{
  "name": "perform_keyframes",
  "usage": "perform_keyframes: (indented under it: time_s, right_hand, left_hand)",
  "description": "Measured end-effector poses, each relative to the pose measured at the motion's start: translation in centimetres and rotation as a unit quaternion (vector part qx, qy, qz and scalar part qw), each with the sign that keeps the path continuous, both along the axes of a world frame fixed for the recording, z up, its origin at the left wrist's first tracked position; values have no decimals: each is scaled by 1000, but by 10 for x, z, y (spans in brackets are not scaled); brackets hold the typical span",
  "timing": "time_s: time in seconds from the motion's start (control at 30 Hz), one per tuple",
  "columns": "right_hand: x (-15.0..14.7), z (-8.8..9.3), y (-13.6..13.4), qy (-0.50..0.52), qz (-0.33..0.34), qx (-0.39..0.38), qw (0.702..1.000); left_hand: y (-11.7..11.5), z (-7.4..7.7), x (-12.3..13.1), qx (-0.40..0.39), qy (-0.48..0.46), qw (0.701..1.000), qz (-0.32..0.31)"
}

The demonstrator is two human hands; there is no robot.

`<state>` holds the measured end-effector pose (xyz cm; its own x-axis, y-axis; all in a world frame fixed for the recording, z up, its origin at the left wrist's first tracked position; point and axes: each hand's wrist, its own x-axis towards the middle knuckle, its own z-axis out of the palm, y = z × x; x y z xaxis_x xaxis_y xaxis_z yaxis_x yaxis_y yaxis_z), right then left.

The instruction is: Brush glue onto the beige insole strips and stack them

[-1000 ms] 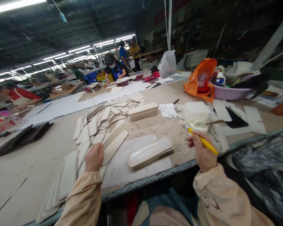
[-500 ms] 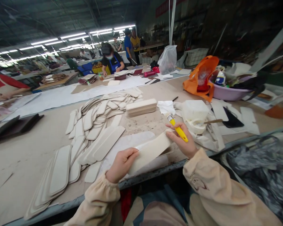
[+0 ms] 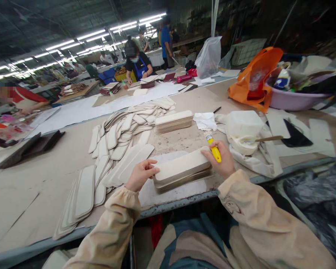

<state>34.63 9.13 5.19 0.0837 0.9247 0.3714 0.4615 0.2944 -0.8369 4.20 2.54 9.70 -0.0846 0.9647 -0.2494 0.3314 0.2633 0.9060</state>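
A cream strip-shaped panel (image 3: 182,163) with rounded corners lies over a low stack of similar panels (image 3: 184,182) near the table's front edge. My left hand (image 3: 141,175) is at its left end, with thumb and fingertips closed on the corner. In my right hand (image 3: 224,161) is a brush (image 3: 216,152) with a yellow handle, its bristle end pointing away from me. The thumb of that hand touches the panel's right end. Whether the panel rests fully on the stack, I cannot tell.
Loose cream panels (image 3: 112,136) spread across the left. Behind stands a neat stack (image 3: 173,122). To the right are a white tub (image 3: 245,145) with a stick, an orange bag (image 3: 249,84) and a lilac basin (image 3: 296,100). A co-worker (image 3: 138,65) sits across the table.
The panel, held tilted between both hands before, has come down level over the stack. My left hand has moved up and left to its end. The brush stays in my right hand.
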Motion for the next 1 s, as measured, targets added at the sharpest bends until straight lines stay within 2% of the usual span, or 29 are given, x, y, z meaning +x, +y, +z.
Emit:
perform_keyframes:
  time_s: [0.2,0.47,0.87,1.0]
  right_hand:
    - [-5,-8,-4,-61,2,-18,998]
    - [-10,-16,-7,-85,18,-24,996]
    - [-12,-30,-6,-181,23,18,983]
    - [-8,-32,-5,-203,3,33,979]
  left_hand:
    - [-1,-8,-3,-29,81,996,7]
    - [-2,-23,-11,-22,160,986,-31]
    - [-4,-19,-8,-5,295,953,-64]
    - [-5,-21,-10,10,322,944,-74]
